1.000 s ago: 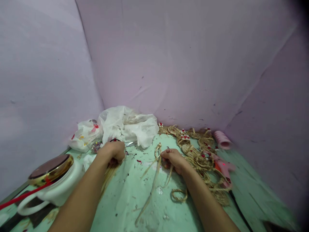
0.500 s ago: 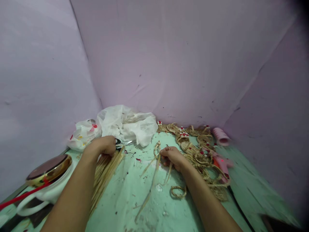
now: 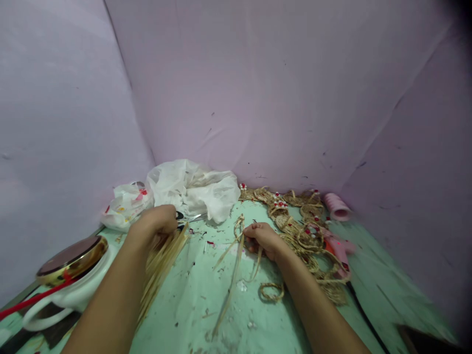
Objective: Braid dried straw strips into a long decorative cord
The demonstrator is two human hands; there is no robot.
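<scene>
My left hand [image 3: 153, 225] is closed over a bundle of pale straw strips [image 3: 162, 265] that fans out towards me beside my forearm. Just beyond its knuckles lie black-handled scissors [image 3: 184, 217]. My right hand [image 3: 262, 238] is closed in a pinch on a partly braided straw strand [image 3: 236, 250], whose loose ends trail across the green table [image 3: 206, 305] towards me. A small braided straw ring [image 3: 271, 291] lies beside my right forearm.
A pile of braided straw rings with red and white beads [image 3: 298, 226] lies at the right, with a pink glue gun [image 3: 339, 250] and a pink spool [image 3: 337, 207]. Crumpled white plastic bags [image 3: 191, 189] sit at the back. A white pot with a gold-rimmed lid [image 3: 70, 268] stands left.
My left hand pulled back from the scissors near the bags and drew the straw bundle out, so it now fans beside my forearm. My right hand kept its pinch on the strand.
</scene>
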